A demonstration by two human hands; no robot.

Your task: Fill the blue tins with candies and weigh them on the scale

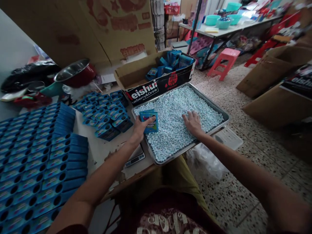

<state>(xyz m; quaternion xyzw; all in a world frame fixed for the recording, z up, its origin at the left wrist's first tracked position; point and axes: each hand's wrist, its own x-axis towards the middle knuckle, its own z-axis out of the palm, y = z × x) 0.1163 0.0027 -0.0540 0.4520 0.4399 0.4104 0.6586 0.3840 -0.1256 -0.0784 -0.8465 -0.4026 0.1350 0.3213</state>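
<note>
A metal tray [225, 119] full of small pale blue and white pellets lies in front of me. My left hand [141, 127] grips a small blue box [151, 126] over the tray's left side, thumb across its printed face. On the pellets at the right of the tray rests my right hand [192, 123], its fingers spread. Whether pellets are under its palm is hidden. Left of the tray, many loose blue boxes [107, 112] crowd the table, and a large block of stacked blue boxes [44, 162] fills the far left.
Behind the tray stands an open carton [151, 92] with blue packs inside. A small scale [135, 160] sits by the tray's left corner. A red bowl [75, 73] is at the back left. Right, on the floor, are a pink stool [225, 60] and cardboard boxes [275, 105].
</note>
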